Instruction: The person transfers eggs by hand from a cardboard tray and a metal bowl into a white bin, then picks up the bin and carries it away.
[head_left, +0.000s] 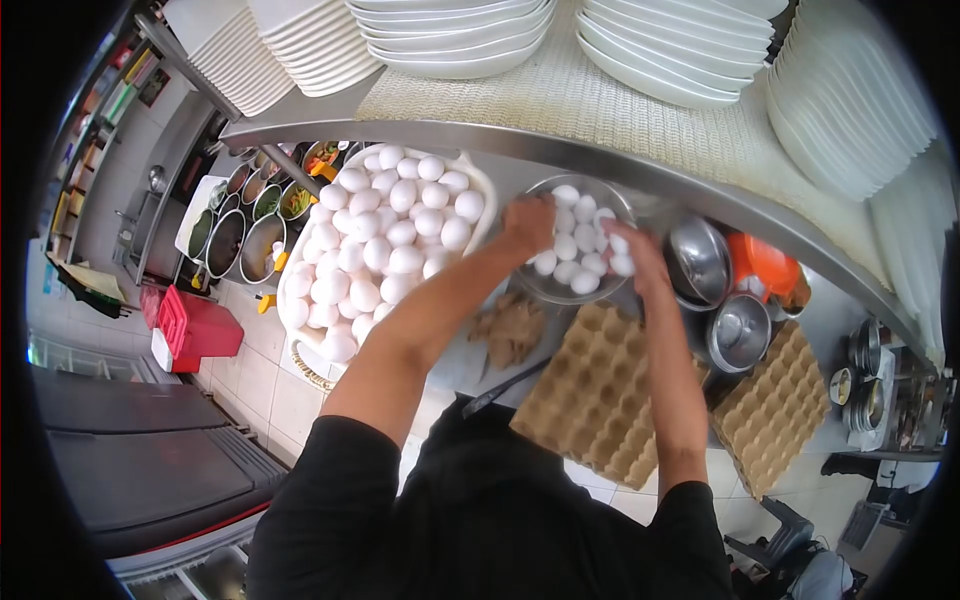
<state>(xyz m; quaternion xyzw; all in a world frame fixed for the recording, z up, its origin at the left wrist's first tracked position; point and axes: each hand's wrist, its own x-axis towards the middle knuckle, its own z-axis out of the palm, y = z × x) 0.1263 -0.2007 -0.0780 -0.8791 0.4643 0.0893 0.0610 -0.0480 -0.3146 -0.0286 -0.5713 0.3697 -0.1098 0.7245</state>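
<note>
White eggs lie in a round metal bowl (600, 293) on the counter in front of me. My left hand (530, 222) is closed at the bowl's left rim; its fingertips are hidden, so what they grip cannot be seen. On the right side of the bowl, my right hand (640, 254) curls around a white egg (619, 244), with more eggs touching it. To the left stands a large white basket (483, 200) heaped with white eggs (385, 225).
Brown egg trays (600, 390) lie near the counter's front edge, with another egg tray (772, 405) further right. Metal bowls (738, 332) and an orange bowl (768, 265) stand right. A shelf (450, 108) with stacked white plates (665, 50) overhangs the back.
</note>
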